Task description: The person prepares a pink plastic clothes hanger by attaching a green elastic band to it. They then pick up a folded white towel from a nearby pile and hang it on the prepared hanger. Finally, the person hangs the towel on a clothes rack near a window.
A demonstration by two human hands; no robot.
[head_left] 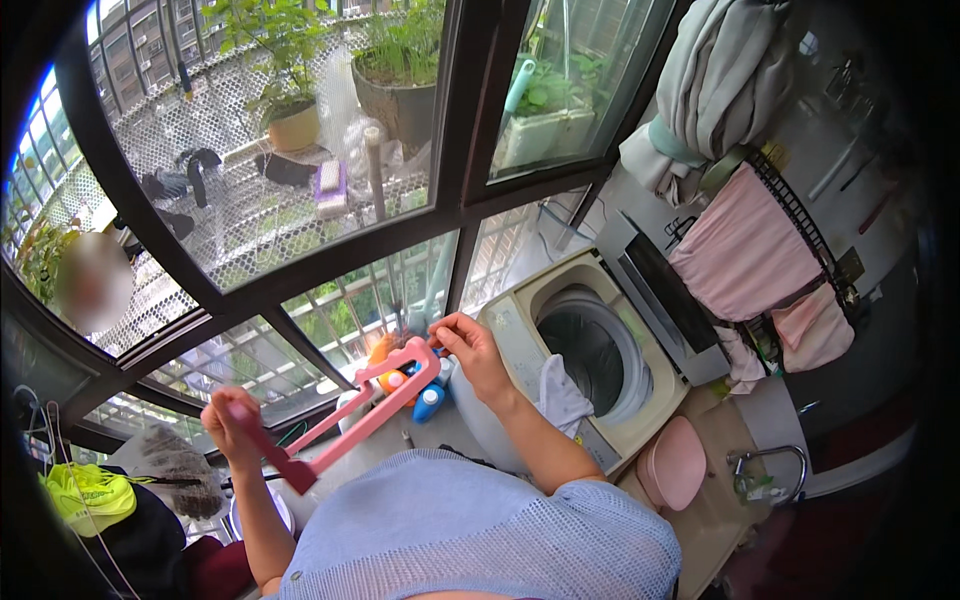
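Observation:
A long pink plastic frame [362, 424] with an open slot and a wavy, rounded far end slants across in front of my chest. At its near left end is a dark red strip [262, 440], and my left hand [232, 420] is closed on that strip. My right hand [472, 352] is raised beside the frame's rounded end, with thumb and fingers pinched together. Whether those fingertips touch the frame or pinch something small cannot be made out. Beyond the frame stand a blue bottle [429, 403] and an orange-and-white bottle [391, 380], both partly covered by it.
A top-loading washing machine [508, 330] stands open at my right, a white cloth [563, 392] over its edge. Beyond it are a pink basin [672, 462], a tap [797, 455] and hanging pink towels [745, 245]. Dark-framed windows [335, 262] rise ahead. Yellow-green fabric [92, 496] lies lower left.

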